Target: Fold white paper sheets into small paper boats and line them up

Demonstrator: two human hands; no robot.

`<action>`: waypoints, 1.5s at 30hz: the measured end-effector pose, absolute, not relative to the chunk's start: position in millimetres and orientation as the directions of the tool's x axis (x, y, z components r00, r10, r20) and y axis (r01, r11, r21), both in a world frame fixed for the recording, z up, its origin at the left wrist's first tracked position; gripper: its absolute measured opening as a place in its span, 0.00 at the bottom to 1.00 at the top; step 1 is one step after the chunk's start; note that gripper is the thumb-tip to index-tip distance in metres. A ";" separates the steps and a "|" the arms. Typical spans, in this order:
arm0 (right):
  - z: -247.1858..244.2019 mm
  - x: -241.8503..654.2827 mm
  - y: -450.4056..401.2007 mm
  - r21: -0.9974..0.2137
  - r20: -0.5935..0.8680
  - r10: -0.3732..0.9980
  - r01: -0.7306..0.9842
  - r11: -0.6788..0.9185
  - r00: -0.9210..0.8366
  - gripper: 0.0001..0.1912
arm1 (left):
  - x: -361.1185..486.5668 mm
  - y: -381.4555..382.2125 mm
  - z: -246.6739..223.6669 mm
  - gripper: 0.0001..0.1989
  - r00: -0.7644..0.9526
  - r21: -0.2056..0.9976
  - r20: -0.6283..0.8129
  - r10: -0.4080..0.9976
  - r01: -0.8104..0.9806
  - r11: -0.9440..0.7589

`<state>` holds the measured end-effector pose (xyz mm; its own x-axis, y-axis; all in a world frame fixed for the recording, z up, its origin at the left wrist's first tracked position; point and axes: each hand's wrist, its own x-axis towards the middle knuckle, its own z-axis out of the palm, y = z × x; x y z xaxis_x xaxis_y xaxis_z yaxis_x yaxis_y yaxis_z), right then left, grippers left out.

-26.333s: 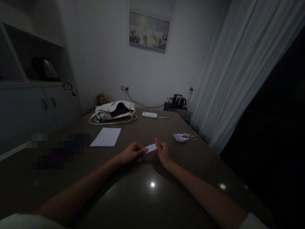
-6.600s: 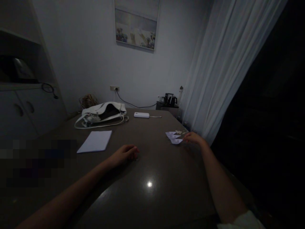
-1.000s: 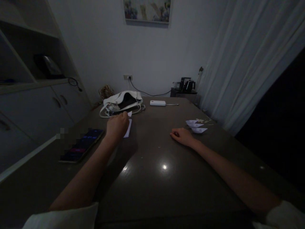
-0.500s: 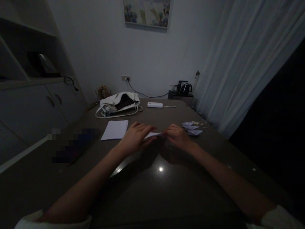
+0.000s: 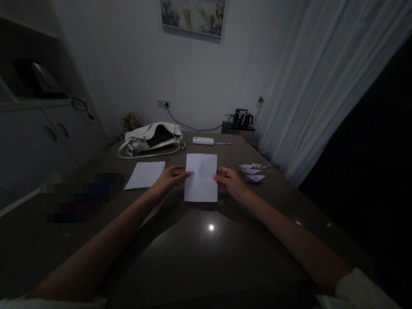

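A white sheet of paper (image 5: 201,182) faces me upright over the middle of the table, a faint crease across it. At its left edge my left hand (image 5: 172,178) pinches it, thumb in front and fingers behind. My right hand (image 5: 232,182) grips the opposite edge in the same way. Left of my left hand lies a stack of white paper (image 5: 145,174). To the right of my right hand sit several folded paper pieces (image 5: 252,172) with pointed ends.
Farther back on the dark table (image 5: 206,257) are a white handbag (image 5: 152,139) and a white power strip-like device (image 5: 203,140) with a short cord. Small pale scraps (image 5: 260,165) lie at the right edge. A black kettle (image 5: 245,119) stands on a cabinet behind.
The paper, seen nearly edge-on before, now shows its broad face. Both hands have turned with it and hold its side edges. My view has shifted slightly right.
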<state>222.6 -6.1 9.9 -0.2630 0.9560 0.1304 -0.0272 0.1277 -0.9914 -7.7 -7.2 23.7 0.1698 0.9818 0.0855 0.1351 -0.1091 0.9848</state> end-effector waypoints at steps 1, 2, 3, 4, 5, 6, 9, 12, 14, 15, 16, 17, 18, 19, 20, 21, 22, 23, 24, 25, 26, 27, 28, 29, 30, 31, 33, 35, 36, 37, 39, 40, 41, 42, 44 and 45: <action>8.4 223.1 -5.0 -0.994 0.113 0.959 -0.018 0.112 -0.261 0.13 | -8.6 -6.3 22.0 0.23 0.221 0.979 0.071 0.973 0.173 -0.111; 6.7 223.7 -3.6 -0.994 0.103 0.960 0.009 0.109 -0.261 0.13 | -9.6 -5.2 19.8 0.20 0.272 0.969 0.065 0.960 0.211 -0.125; 4.7 224.3 -2.1 -0.992 0.099 0.959 0.048 0.115 -0.264 0.12 | -10.5 -4.0 17.3 0.17 0.312 0.960 0.064 0.948 0.240 -0.143; 2.5 224.8 -0.5 -0.987 0.102 0.958 0.092 0.131 -0.268 0.12 | -11.5 -2.6 14.6 0.16 0.333 0.952 0.068 0.940 0.259 -0.161; 0.2 225.2 0.9 -0.980 0.109 0.957 0.134 0.149 -0.268 0.11 | -12.3 -1.3 11.8 0.15 0.340 0.946 0.072 0.938 0.274 -0.172; -2.0 225.5 2.2 -0.973 0.110 0.958 0.166 0.158 -0.266 0.11 | -13.0 0.1 9.2 0.15 0.340 0.938 0.068 0.938 0.300 -0.177; -7.0 225.8 4.5 -0.968 0.100 0.958 0.198 0.157 -0.267 0.10 | -14.3 3.5 3.1 0.15 0.308 0.913 0.041 0.951 0.374 -0.160; -9.1 225.6 5.2 -0.978 0.092 0.961 0.157 0.136 -0.261 0.14 | -13.9 5.0 0.0 0.16 0.282 0.937 0.062 0.957 0.313 -0.153; -10.2 225.8 5.7 -0.988 0.080 0.969 0.112 0.108 -0.234 0.14 | -12.6 4.5 -0.5 0.16 0.275 0.967 0.084 0.958 0.210 -0.145; -10.9 226.0 6.1 -0.991 0.073 0.971 0.094 0.096 -0.227 0.14 | -11.7 3.9 -0.3 0.16 0.278 0.978 0.082 0.957 0.163 -0.131; -11.8 226.1 6.6 -0.993 0.071 0.971 0.080 0.091 -0.229 0.13 | -10.8 3.0 0.4 0.15 0.283 0.986 0.070 0.957 0.129 -0.110; -12.9 226.2 7.1 -0.993 0.076 0.969 0.072 0.096 -0.235 0.13 | -9.9 2.1 1.3 0.14 0.282 0.991 0.054 0.958 0.104 -0.087; -14.2 226.1 7.5 -0.992 0.089 0.966 0.068 0.108 -0.244 0.13 | -9.1 1.3 2.4 0.13 0.272 0.995 0.039 0.962 0.083 -0.064; -15.6 225.9 7.9 -0.989 0.107 0.962 0.068 0.128 -0.250 0.12 | -8.6 0.7 3.6 0.14 0.258 0.997 0.024 0.966 0.062 -0.041; -16.9 225.3 8.1 -0.986 0.130 0.959 0.072 0.153 -0.253 0.12 | -8.3 0.4 4.9 0.15 0.244 0.999 0.003 0.970 0.043 -0.014; -18.1 224.6 8.2 -0.980 0.155 0.955 0.081 0.180 -0.254 0.11 | -8.2 0.3 6.0 0.17 0.238 1.000 -0.023 0.971 0.027 0.017; -18.9 223.6 8.0 -0.974 0.177 0.951 0.093 0.206 -0.254 0.11 | -8.3 0.3 7.0 0.19 0.247 0.999 -0.052 0.968 0.017 0.049; -19.3 222.4 7.4 -0.967 0.201 0.945 0.105 0.234 -0.258 0.11 | -8.5 0.3 7.8 0.22 0.267 0.997 -0.075 0.961 0.022 0.072; -19.1 221.2 6.3 -0.958 0.226 0.936 0.114 0.264 -0.268 0.11 | -8.7 0.1 8.4 0.24 0.295 0.996 -0.087 0.952 0.050 0.075; -18.2 220.0 4.9 -0.946 0.256 0.925 0.122 0.299 -0.280 0.10 | -8.9 -0.3 8.8 0.25 0.327 0.994 -0.085 0.941 0.098 0.056; -16.8 218.9 3.0 -0.931 0.293 0.910 0.128 0.341 -0.294 0.10 | -9.0 -0.9 9.0 0.25 0.368 0.988 -0.075 0.927 0.155 0.019; -14.8 218.1 0.9 -0.912 0.333 0.891 0.136 0.388 -0.310 0.09 | -9.0 -1.7 9.1 0.25 0.419 0.978 -0.063 0.906 0.208 -0.028; -12.6 217.6 -1.4 -0.889 0.368 0.872 0.152 0.432 -0.324 0.09 | -9.0 -2.6 9.2 0.23 0.476 0.966 -0.056 0.878 0.247 -0.073; -10.4 217.2 -3.7 -0.869 0.393 0.854 0.167 0.466 -0.340 0.09 | -8.9 -3.6 9.2 0.22 0.532 0.956 -0.057 0.845 0.272 -0.106; -8.2 217.1 -5.8 -0.854 0.407 0.840 0.176 0.489 -0.358 0.09 | -8.8 -4.4 9.2 0.22 0.576 0.950 -0.060 0.815 0.283 -0.130; -6.4 217.0 -7.6 -0.850 0.409 0.834 0.179 0.496 -0.371 0.09 | -8.8 -5.0 9.2 0.21 0.600 0.947 -0.059 0.798 0.288 -0.146; -3.9 216.8 -10.1 -0.867 0.386 0.842 0.162 0.470 -0.376 0.12 | -8.7 -5.6 9.2 0.21 0.595 0.938 -0.034 0.803 0.296 -0.179; -3.5 216.2 -10.7 -0.898 0.350 0.864 0.131 0.419 -0.362 0.16 | -8.5 -5.7 9.4 0.20 0.558 0.929 0.000 0.830 0.308 -0.207; -4.0 215.8 -10.4 -0.910 0.330 0.872 0.122 0.395 -0.361 0.18 | -8.3 -5.7 9.6 0.20 0.539 0.926 0.014 0.842 0.311 -0.215; -5.0 215.4 -9.7 -0.920 0.305 0.877 0.124 0.373 -0.372 0.18 | -8.1 -5.8 9.7 0.20 0.522 0.925 0.025 0.853 0.311 -0.218; -7.9 214.7 -7.5 -0.933 0.240 0.874 0.148 0.328 -0.421 0.17 | -7.7 -5.9 9.7 0.20 0.488 0.928 0.040 0.872 0.306 -0.214; -9.6 214.5 -6.3 -0.939 0.205 0.871 0.161 0.303 -0.447 0.17 | -7.6 -5.8 9.6 0.20 0.467 0.930 0.046 0.883 0.303 -0.209; -11.3 214.2 -5.3 -0.946 0.170 0.867 0.168 0.277 -0.468 0.17 | -7.5 -5.7 9.4 0.20 0.445 0.933 0.054 0.894 0.298 -0.204; -12.9 214.1 -4.3 -0.954 0.144 0.865 0.166 0.251 -0.480 0.17 | -7.3 -5.5 9.1 0.21 0.424 0.936 0.059 0.904 0.292 -0.198; -15.1 213.9 -2.9 -0.968 0.115 0.871 0.142 0.205 -0.478 0.19 | -6.7 -5.2 8.4 0.24 0.391 0.940 0.066 0.918 0.284 -0.189; -15.8 213.9 -2.3 -0.974 0.110 0.878 0.126 0.189 -0.467 0.20 | -6.1 -5.3 8.1 0.25 0.374 0.944 0.070 0.925 0.275 -0.183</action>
